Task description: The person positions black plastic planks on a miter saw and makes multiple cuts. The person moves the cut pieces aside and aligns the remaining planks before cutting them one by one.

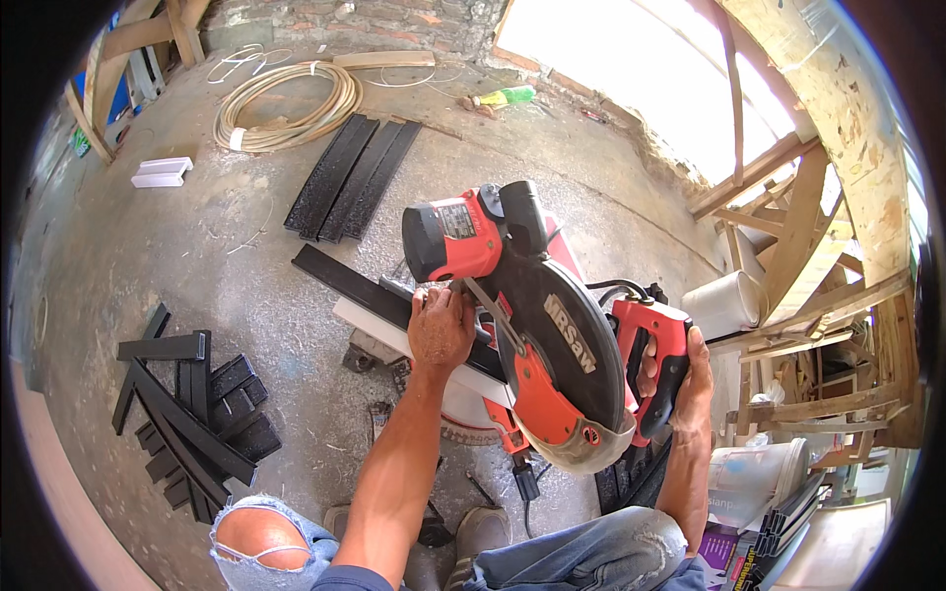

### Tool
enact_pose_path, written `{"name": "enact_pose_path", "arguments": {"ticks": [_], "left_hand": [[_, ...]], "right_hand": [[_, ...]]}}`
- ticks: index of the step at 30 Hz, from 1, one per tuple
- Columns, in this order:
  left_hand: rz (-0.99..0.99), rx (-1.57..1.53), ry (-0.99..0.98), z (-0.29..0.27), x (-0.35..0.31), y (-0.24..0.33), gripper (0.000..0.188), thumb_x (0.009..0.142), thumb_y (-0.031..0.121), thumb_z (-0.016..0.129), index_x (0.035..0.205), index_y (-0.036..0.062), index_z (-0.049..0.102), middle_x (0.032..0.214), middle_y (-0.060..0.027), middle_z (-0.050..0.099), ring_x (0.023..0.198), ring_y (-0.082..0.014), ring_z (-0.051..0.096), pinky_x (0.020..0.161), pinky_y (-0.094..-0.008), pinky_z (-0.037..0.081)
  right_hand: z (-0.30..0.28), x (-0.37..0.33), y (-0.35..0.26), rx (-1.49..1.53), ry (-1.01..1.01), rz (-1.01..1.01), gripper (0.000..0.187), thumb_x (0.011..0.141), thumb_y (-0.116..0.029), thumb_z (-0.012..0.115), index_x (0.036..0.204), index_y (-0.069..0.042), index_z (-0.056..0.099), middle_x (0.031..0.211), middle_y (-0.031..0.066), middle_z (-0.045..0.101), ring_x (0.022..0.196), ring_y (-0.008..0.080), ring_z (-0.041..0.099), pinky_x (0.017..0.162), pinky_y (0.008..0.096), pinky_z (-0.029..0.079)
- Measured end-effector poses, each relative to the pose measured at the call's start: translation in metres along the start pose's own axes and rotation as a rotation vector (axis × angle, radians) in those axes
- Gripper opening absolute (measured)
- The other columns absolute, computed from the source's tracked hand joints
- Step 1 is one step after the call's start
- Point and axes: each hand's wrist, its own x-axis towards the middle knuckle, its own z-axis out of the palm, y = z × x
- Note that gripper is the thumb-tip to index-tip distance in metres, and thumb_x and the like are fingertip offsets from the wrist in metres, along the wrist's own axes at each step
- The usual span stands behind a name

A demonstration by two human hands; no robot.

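Observation:
A red and black miter saw stands on the floor in front of me, its round blade guard tilted over the work. My right hand is wrapped round the saw's red and black handle. With my left hand I press down on a black strip lying across the saw base, its far end reaching out to the left. A white strip lies along its near side. The saw head hides the right part of the strip and the blade.
Cut black pieces lie heaped at the left. Longer black strips rest beyond the saw, near a coiled hose and a green bottle. A white piece lies far left. Buckets and timber stand right.

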Motion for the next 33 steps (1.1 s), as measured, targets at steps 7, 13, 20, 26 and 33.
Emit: {"name": "enact_pose_path", "arguments": {"ticks": [7,13,20,26,33], "left_hand": [[-0.001,0.016,0.000,-0.0006,0.0002,-0.0005,0.027,0.100,0.023,0.054,0.096,0.0013,0.070,0.100,-0.0157,0.071,0.104,-0.0354,0.064,0.102,-0.0513,0.040],[-0.008,-0.011,-0.019,-0.0016,0.0003,-0.0002,0.026,0.100,0.022,0.054,0.097,0.0021,0.070,0.101,-0.0158,0.071,0.105,-0.0359,0.064,0.103,-0.0519,0.040],[-0.013,-0.032,-0.003,-0.0003,-0.0001,0.0002,0.026,0.099,0.022,0.055,0.098,0.0018,0.070,0.101,-0.0161,0.071,0.106,-0.0365,0.063,0.104,-0.0522,0.039],[-0.015,-0.008,-0.020,0.0016,-0.0008,-0.0010,0.026,0.099,0.023,0.055,0.098,0.0013,0.070,0.102,-0.0160,0.070,0.106,-0.0361,0.063,0.104,-0.0520,0.039],[-0.015,0.000,-0.029,0.0009,-0.0008,-0.0021,0.025,0.099,0.022,0.055,0.100,0.0016,0.070,0.099,-0.0147,0.069,0.104,-0.0352,0.063,0.104,-0.0515,0.040]], "right_hand": [[-0.0006,-0.0014,0.0047,0.026,0.015,0.016,0.067,0.103,-0.067,0.040,0.098,-0.004,0.062,0.068,0.0053,0.058,0.051,0.0158,0.054,0.049,0.0296,0.045],[-0.0009,-0.0022,0.0060,0.019,-0.004,-0.017,0.066,0.104,-0.066,0.041,0.097,-0.003,0.063,0.069,0.0055,0.058,0.050,0.0156,0.054,0.048,0.0286,0.045],[-0.0012,-0.0027,0.0059,0.025,-0.005,-0.020,0.066,0.104,-0.066,0.042,0.097,-0.003,0.063,0.069,0.0058,0.058,0.050,0.0157,0.054,0.048,0.0287,0.045],[-0.0015,-0.0030,0.0063,0.017,-0.011,-0.028,0.066,0.104,-0.066,0.042,0.097,-0.003,0.063,0.069,0.0060,0.059,0.050,0.0157,0.054,0.048,0.0289,0.045],[-0.0023,-0.0021,0.0078,0.026,-0.027,-0.027,0.066,0.104,-0.066,0.041,0.097,-0.004,0.063,0.068,0.0057,0.059,0.050,0.0156,0.054,0.048,0.0292,0.045]]}}
